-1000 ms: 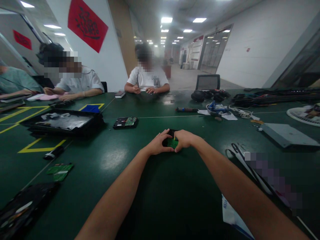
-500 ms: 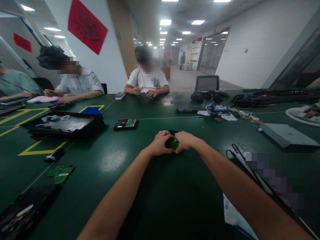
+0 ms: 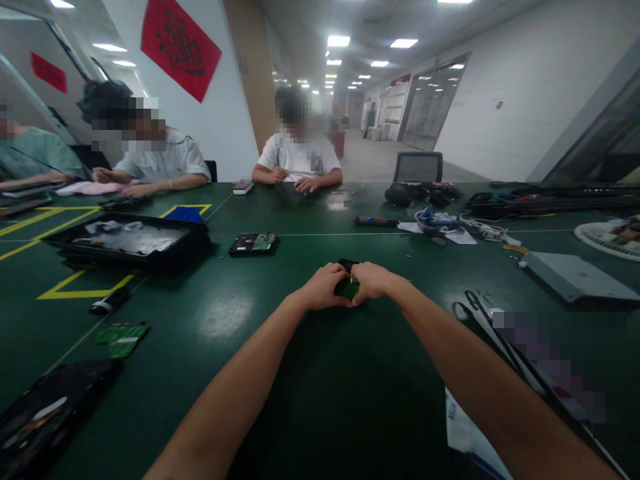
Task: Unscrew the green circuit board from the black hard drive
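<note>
In the middle of the table, my left hand (image 3: 326, 285) and my right hand (image 3: 371, 281) grip a small hard drive (image 3: 349, 287) from both sides. A green face and a black far end show between the fingers, while its edges are covered. Both hands are closed on it, with the thumbs nearly meeting at its near side. Further off to the left lies another hard drive (image 3: 254, 243), with a green board on top. A loose green circuit board (image 3: 126, 339) rests near the left side, beyond a black opened device (image 3: 55, 410).
A black tray (image 3: 135, 239) and a dark cylinder (image 3: 109, 301) sit on the left. To the right are a screwdriver (image 3: 376, 221), a cable bundle (image 3: 434, 221), a grey metal box (image 3: 580, 275) and a white packet (image 3: 470, 430). Co-workers sit across the table.
The view has shifted slightly. Both hands stay on the hard drive in nearly the same place and pose.
</note>
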Tool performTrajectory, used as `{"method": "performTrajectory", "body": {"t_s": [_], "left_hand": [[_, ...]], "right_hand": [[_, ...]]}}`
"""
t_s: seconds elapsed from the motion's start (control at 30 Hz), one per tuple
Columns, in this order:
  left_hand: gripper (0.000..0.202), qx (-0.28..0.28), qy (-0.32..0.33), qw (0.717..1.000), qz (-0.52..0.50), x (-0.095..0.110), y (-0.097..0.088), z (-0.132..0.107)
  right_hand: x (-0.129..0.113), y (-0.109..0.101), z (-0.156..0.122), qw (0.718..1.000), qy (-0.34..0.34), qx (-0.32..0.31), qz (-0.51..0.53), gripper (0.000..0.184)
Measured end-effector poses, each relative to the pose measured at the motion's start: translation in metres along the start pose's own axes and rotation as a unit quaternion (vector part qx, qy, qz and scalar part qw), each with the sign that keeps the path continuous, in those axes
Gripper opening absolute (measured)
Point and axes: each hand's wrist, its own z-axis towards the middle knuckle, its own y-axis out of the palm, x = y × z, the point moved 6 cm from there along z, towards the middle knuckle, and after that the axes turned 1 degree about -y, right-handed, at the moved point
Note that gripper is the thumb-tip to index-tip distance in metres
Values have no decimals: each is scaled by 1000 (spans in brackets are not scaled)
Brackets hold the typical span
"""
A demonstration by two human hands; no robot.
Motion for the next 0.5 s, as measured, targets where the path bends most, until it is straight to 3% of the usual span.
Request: {"method": "performTrajectory", "body": {"t_s": [0.33, 0.5], "left_hand": [[75, 11, -25, 999, -27, -1, -2, -2], [66, 2, -30, 999, -36, -2, -3, -3]], "right_hand": [[-3, -2, 2, 999, -18, -13, -25, 77], [-1, -3, 3, 1000, -24, -13, -16, 76]]}}
